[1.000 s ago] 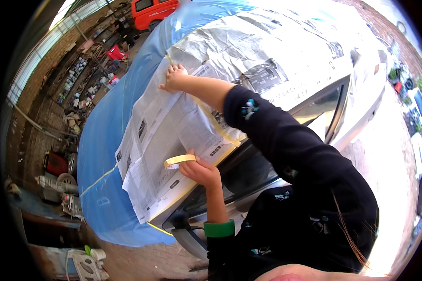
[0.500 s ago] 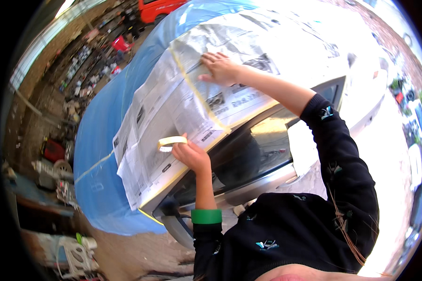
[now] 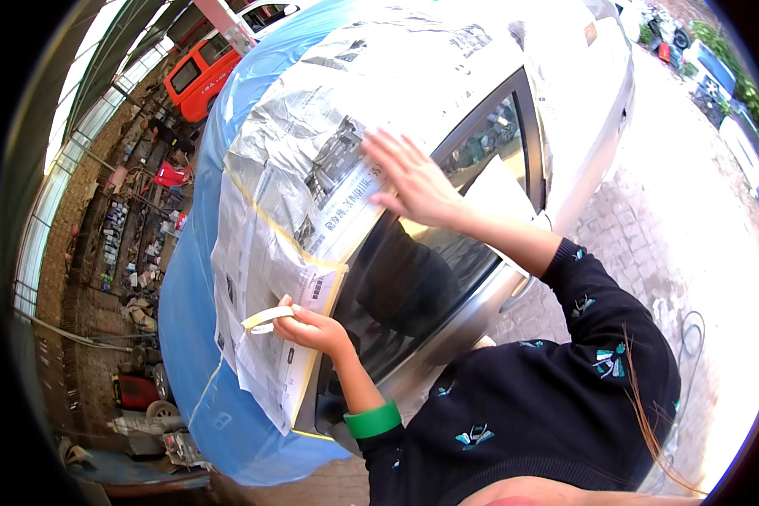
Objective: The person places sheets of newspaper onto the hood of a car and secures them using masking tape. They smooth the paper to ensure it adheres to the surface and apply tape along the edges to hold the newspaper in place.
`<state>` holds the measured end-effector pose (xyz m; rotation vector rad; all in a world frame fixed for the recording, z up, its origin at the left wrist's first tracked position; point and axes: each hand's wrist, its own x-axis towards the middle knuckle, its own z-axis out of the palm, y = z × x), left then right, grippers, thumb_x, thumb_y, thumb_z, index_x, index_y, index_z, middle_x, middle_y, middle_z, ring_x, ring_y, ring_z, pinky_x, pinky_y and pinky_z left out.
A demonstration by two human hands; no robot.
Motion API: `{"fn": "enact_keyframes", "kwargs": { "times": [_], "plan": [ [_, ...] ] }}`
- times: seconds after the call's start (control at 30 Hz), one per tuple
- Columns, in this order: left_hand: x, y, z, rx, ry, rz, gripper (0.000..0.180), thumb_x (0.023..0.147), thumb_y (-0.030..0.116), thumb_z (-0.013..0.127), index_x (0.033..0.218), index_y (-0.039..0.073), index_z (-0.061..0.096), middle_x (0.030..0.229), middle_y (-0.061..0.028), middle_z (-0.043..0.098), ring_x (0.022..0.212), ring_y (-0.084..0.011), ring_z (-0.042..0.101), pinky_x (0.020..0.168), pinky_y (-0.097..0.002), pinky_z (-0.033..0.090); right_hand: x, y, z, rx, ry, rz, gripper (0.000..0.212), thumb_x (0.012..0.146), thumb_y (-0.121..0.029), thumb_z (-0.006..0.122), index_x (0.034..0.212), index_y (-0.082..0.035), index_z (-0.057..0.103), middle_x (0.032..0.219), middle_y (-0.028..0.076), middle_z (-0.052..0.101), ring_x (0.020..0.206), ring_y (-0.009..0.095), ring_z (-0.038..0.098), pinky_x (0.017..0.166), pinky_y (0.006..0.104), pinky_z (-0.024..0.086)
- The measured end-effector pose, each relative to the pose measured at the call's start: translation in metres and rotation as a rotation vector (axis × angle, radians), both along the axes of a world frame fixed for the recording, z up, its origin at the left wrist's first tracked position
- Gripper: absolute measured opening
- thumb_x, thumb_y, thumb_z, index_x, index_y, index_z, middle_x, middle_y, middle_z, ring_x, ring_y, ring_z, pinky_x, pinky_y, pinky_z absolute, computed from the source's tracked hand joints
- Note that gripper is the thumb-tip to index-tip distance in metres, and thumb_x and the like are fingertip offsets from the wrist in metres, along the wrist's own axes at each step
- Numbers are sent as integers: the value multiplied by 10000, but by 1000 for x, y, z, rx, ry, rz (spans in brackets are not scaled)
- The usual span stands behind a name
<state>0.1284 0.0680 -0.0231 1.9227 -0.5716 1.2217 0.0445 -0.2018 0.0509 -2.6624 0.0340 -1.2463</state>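
A roll of pale yellow masking tape [image 3: 268, 320] is gripped in my left hand [image 3: 314, 330], close over the newspaper near the car's window edge. My right hand [image 3: 417, 181] is flat with its fingers stretched out, somewhat blurred, over the paper at the roof edge; whether it touches cannot be made out. Newspaper sheets [image 3: 270, 181] cover the car's roof and windscreen area. Yellow tape strips [image 3: 261, 212] run across the sheets and along the window frame. Blue plastic film [image 3: 196, 278] wraps the front of the car beyond the paper.
The dark side window [image 3: 413, 278] and silver door [image 3: 447, 337] lie close before my body. An orange-red vehicle [image 3: 201, 76] stands at the far left. Cluttered parts and a red container [image 3: 170, 174] lie along the left wall. Paving [image 3: 616, 228] stretches to the right.
My view has turned and shifted, so the car appears at a steeper slant. My right hand has moved toward the window-side edge of the roof. The tape roll stays in my left hand.
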Motion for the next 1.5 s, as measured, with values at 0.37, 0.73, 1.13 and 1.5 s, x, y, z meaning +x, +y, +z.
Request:
{"fn": "enact_keyframes", "kwargs": {
  "times": [0.37, 0.73, 1.13, 1.5],
  "plan": [
    [-46, -64, 36, 126, 224, -490, 219, 968, 94, 452, 1096, -49, 557, 1024, -153, 610, 912, -271, 570, 822, -359, 448, -6, -62, 5, 221, -205, -117, 655, 876, -369, 604, 1330, 44, 376, 1311, 226, 481, 1265, 367, 424, 1133, 455, 219],
    [-74, -115, 97, 421, 165, -919, 152, 913, 145, 541, 925, 24, 631, 797, -88, 609, 725, -284, 531, 721, -396, 379, -54, -39, 20, 1090, 194, 967, 263, 932, -132, 608, 1147, 21, 603, 1052, 61, 655, 975, 103, 590, 876, 269, 477],
    [-57, -160, 126, 659, -16, -961, 108, 864, 126, 599, 892, 23, 606, 753, -113, 569, 719, -304, 525, 706, -399, 381, -65, -87, 40, 1146, 36, 790, 74, 859, -53, 689, 894, 4, 657, 823, 3, 653, 776, 46, 581, 727, 201, 471],
    [-8, -226, 164, 704, -162, -725, 165, 912, 167, 549, 926, 11, 600, 732, -148, 575, 726, -340, 550, 721, -430, 414, -8, -142, 72, 922, -247, 421, 141, 856, -133, 680, 809, -12, 625, 768, -22, 599, 715, 34, 515, 666, 198, 441]
  ]
}}
